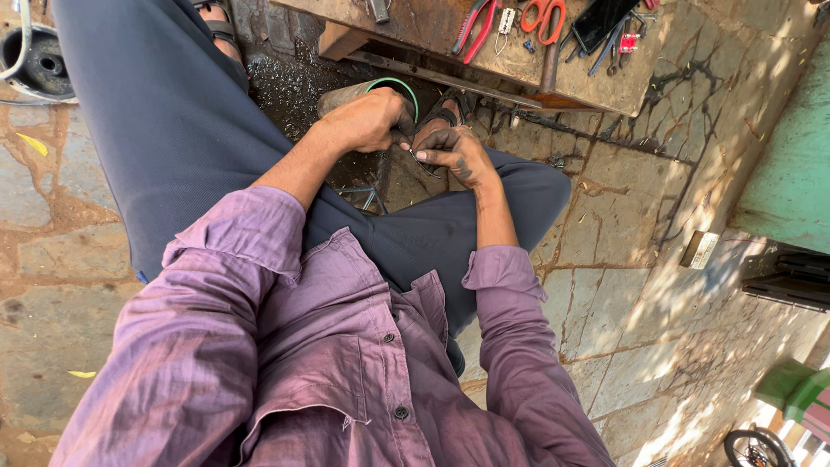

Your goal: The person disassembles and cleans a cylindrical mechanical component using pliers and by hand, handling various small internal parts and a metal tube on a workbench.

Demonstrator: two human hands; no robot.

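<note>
Thin dark wire (pixel 424 164) pinched between both hands (pixel 415 138), near a white label (pixel 700 249) on stone.

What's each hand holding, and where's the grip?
Both hands, left hand and right hand, pinch a thin dark wire-like piece between their fingertips, near its upper end. What the piece is cannot be told.

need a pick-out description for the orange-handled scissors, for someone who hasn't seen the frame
Start at the worn wooden board across the top of the view, beyond the person's hands. Tools lie along it; the orange-handled scissors sit near the middle, right of the red-handled pliers and left of a dark flat case. They are the only tool with two round orange finger loops.
</note>
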